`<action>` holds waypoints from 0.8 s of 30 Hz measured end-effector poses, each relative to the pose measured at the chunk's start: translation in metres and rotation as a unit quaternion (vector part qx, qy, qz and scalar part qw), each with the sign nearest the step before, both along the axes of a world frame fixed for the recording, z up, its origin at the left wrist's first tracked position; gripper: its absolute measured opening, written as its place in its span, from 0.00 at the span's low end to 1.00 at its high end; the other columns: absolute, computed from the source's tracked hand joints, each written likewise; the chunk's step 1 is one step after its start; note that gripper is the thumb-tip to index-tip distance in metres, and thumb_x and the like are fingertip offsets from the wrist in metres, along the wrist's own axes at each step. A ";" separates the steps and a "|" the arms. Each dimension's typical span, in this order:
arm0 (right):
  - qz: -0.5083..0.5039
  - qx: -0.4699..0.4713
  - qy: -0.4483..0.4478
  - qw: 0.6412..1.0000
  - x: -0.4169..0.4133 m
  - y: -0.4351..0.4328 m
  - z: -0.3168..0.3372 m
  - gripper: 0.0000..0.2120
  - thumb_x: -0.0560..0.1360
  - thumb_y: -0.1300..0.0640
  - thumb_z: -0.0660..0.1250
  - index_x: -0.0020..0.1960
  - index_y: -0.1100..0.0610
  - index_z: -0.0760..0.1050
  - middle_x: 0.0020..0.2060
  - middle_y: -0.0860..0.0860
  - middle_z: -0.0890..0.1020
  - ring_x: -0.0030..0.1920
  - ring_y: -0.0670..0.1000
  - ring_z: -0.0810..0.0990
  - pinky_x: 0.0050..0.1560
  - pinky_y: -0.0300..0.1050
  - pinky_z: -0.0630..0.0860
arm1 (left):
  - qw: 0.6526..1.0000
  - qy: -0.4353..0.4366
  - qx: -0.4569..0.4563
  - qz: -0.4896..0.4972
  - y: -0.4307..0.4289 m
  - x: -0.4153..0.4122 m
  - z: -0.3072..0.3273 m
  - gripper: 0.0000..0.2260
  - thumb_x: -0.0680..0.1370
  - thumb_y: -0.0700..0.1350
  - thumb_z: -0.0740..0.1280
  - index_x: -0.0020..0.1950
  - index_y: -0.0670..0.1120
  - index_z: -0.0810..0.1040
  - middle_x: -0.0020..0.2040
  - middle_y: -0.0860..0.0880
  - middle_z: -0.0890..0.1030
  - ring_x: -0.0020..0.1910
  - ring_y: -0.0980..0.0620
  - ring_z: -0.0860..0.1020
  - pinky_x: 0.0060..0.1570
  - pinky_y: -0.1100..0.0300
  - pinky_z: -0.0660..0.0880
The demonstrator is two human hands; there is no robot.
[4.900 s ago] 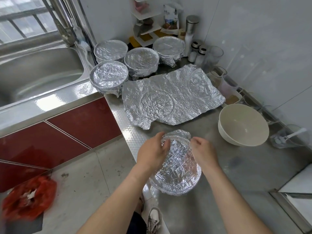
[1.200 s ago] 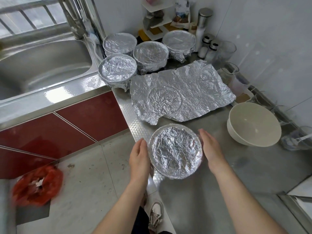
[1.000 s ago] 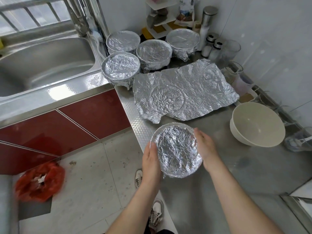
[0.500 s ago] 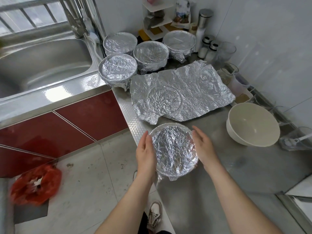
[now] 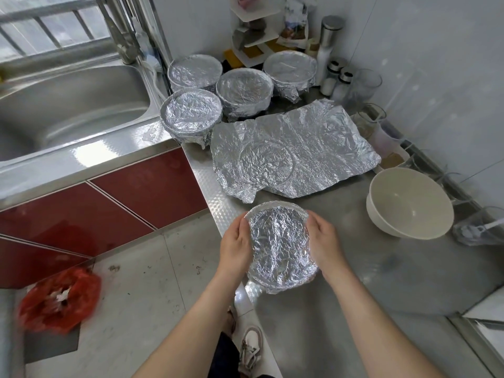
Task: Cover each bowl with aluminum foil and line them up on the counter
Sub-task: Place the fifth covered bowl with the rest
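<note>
Left hand and right hand clamp the sides of a foil-covered bowl, fingers curled against the wrapped wall, one hand per side. The bowl sits at the left edge of the counter, tilted so the foil top faces the camera; can't tell if its base touches the surface. The left hand hangs past the edge, over the floor.

A loose foil sheet lies flat across the counter middle, crumpled, with a round bowl imprint in it. Its near-left corner is just beyond the held bowl, not touching. Four covered bowls cluster at the far left corner beside the sink; the nearest one sits just beside the sheet's far-left corner. An uncovered white bowl stands toward the right edge, upright, near the sheet's right end and well apart from the hands.

Bare steel runs between the held bowl and the white bowl, and across the whole near part of the counter. Shakers and glasses crowd the back wall. A red bag lies on the floor.
</note>
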State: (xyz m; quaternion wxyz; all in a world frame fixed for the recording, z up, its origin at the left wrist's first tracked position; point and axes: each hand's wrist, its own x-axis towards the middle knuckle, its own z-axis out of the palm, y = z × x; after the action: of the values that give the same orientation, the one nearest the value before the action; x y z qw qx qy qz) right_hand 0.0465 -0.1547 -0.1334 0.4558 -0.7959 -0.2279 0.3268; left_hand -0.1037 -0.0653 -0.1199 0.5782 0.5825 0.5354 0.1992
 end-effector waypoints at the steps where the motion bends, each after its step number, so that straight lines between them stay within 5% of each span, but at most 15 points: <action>1: -0.010 -0.015 -0.016 1.000 -0.003 0.001 -0.001 0.12 0.83 0.52 0.54 0.42 0.45 0.68 0.36 0.38 0.67 0.38 0.37 0.65 0.45 0.37 0.67 | 1.000 0.005 0.007 0.002 -0.002 0.001 -0.001 0.18 0.85 0.50 0.54 0.64 0.38 0.74 0.61 0.34 0.76 0.62 0.34 0.73 0.63 0.39 0.69; 4: -0.037 -0.013 -0.054 0.998 -0.013 0.004 -0.002 0.17 0.83 0.54 0.54 0.37 0.42 0.60 0.32 0.39 0.64 0.34 0.38 0.63 0.41 0.40 0.62 | 1.000 0.012 0.024 0.007 -0.001 0.000 0.001 0.17 0.85 0.48 0.54 0.65 0.40 0.76 0.58 0.39 0.79 0.60 0.40 0.75 0.61 0.47 0.71; 8: -0.045 0.009 -0.047 0.998 -0.024 0.010 0.002 0.15 0.83 0.56 0.54 0.39 0.43 0.66 0.35 0.40 0.70 0.36 0.38 0.67 0.47 0.42 0.65 | 0.999 0.017 0.030 0.005 0.009 -0.007 0.002 0.18 0.85 0.47 0.54 0.62 0.36 0.75 0.56 0.37 0.79 0.57 0.38 0.75 0.57 0.47 0.71; 10: -0.022 0.019 0.014 0.999 -0.023 0.011 0.007 0.12 0.83 0.54 0.55 0.59 0.51 0.76 0.53 0.47 0.79 0.54 0.44 0.76 0.60 0.44 0.69 | 0.999 0.028 0.029 -0.007 0.012 -0.010 0.002 0.17 0.85 0.48 0.54 0.65 0.42 0.75 0.55 0.44 0.80 0.56 0.45 0.77 0.54 0.54 0.71; 13: 0.013 0.003 0.022 1.000 -0.006 0.022 0.026 0.22 0.83 0.53 0.55 0.75 0.58 0.63 0.70 0.51 0.70 0.70 0.49 0.68 0.66 0.41 0.64 | 0.998 0.041 0.045 -0.004 0.019 -0.016 0.000 0.16 0.85 0.48 0.53 0.66 0.43 0.75 0.51 0.48 0.80 0.50 0.50 0.77 0.49 0.61 0.70; 15: 0.042 -0.006 -0.022 0.999 0.008 0.037 0.042 0.20 0.82 0.54 0.57 0.73 0.55 0.65 0.67 0.48 0.71 0.68 0.51 0.70 0.61 0.40 0.66 | 0.998 0.042 0.055 0.008 0.026 -0.021 -0.004 0.16 0.85 0.47 0.54 0.61 0.41 0.77 0.45 0.45 0.79 0.44 0.48 0.77 0.43 0.61 0.69; 18: 0.143 -0.058 -0.126 0.980 0.019 0.078 0.059 0.13 0.81 0.54 0.59 0.63 0.53 0.75 0.67 0.48 0.72 0.69 0.52 0.67 0.63 0.47 0.65 | 0.998 0.045 0.045 0.008 0.033 -0.028 -0.009 0.17 0.85 0.48 0.54 0.60 0.39 0.77 0.53 0.36 0.79 0.48 0.41 0.77 0.48 0.52 0.73; 20: 0.245 -0.133 -0.179 0.943 0.018 0.104 0.061 0.16 0.82 0.48 0.55 0.57 0.53 0.78 0.73 0.48 0.66 0.75 0.51 0.57 0.70 0.58 0.56 | 0.997 0.061 0.053 -0.011 0.036 -0.030 -0.009 0.17 0.85 0.49 0.54 0.64 0.42 0.77 0.57 0.42 0.81 0.55 0.44 0.78 0.56 0.50 0.72; 24: 0.335 -0.235 -0.120 0.904 0.015 0.127 0.059 0.31 0.80 0.35 0.44 0.67 0.53 0.72 0.77 0.50 0.55 0.78 0.52 0.46 0.72 0.64 0.47 | 0.967 0.127 0.207 -0.072 0.043 -0.035 -0.007 0.13 0.84 0.46 0.56 0.52 0.50 0.80 0.38 0.55 0.78 0.40 0.52 0.74 0.43 0.56 0.65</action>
State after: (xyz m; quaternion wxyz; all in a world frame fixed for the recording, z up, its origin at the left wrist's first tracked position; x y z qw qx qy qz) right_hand 0.0612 -0.0275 -0.0743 0.0878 -0.7898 -0.4510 0.4062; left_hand -0.1387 -0.0222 -0.1268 0.3853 0.7471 0.5082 0.1877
